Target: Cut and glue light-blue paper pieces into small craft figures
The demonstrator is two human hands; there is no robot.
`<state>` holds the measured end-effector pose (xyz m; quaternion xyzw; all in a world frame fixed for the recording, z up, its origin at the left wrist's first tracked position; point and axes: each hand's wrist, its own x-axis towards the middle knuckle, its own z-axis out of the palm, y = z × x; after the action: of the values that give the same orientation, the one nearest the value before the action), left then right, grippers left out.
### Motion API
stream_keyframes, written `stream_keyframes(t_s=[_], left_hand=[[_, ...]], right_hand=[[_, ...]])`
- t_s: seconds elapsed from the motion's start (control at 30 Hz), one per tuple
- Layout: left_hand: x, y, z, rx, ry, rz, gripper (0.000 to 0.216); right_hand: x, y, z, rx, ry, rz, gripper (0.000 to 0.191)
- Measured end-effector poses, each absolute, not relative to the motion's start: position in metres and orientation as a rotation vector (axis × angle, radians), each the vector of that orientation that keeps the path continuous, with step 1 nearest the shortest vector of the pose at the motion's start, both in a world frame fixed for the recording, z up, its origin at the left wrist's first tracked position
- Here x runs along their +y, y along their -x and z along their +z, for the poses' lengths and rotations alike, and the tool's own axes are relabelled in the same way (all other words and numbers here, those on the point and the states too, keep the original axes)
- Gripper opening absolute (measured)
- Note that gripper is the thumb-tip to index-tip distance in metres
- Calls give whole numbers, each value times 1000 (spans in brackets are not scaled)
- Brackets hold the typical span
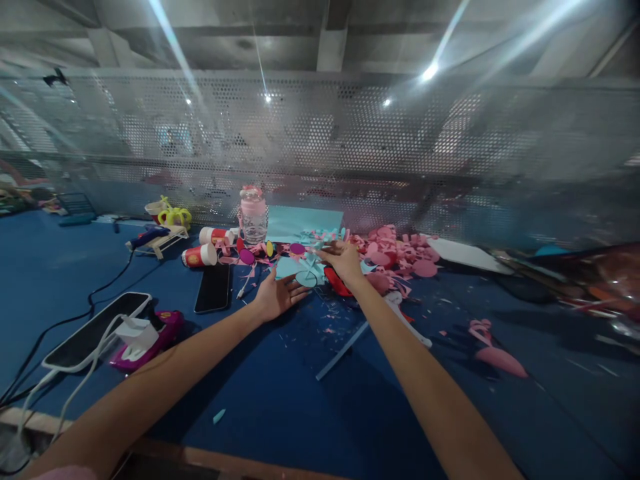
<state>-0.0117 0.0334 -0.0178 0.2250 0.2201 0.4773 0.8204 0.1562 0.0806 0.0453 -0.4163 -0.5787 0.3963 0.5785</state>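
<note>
My left hand [276, 297] lies low over the table with its palm turned up and fingers stretched to the right. Its fingertips are beside a light-blue disc [306, 279] at the front of a heap of light-blue cut-out pieces [286, 268]. From the right, my right hand [346, 261] reaches into this heap, fingers drawn together at a small light-blue piece [315, 259]. The exact grip is partly hidden. Just below the right hand is a red object [338, 283]. Many pink cut-out pieces [395, 248] are piled to its right.
A pink-lidded clear bottle [253, 217], paper cups [200, 255] and a dark phone [213, 288] stand or lie left of the heap. Farther left are a hot glue gun [149, 236], a power bank [97, 331] and cables. A perforated metal screen [310, 147] rises behind.
</note>
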Motion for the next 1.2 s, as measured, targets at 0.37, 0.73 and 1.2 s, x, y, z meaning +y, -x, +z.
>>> stream_keyframes(t_s=[0.37, 0.73, 1.2], left_hand=[[36, 14, -22, 499, -372, 1026, 67], [34, 14, -20, 483, -392, 1017, 64], [36, 13, -20, 533, -360, 1045, 67]], right_hand=[[63, -159, 75, -1890, 1118, 183, 24], [59, -143, 74, -1743, 949, 27, 12], [70, -142, 56, -1715, 1006, 386, 30]])
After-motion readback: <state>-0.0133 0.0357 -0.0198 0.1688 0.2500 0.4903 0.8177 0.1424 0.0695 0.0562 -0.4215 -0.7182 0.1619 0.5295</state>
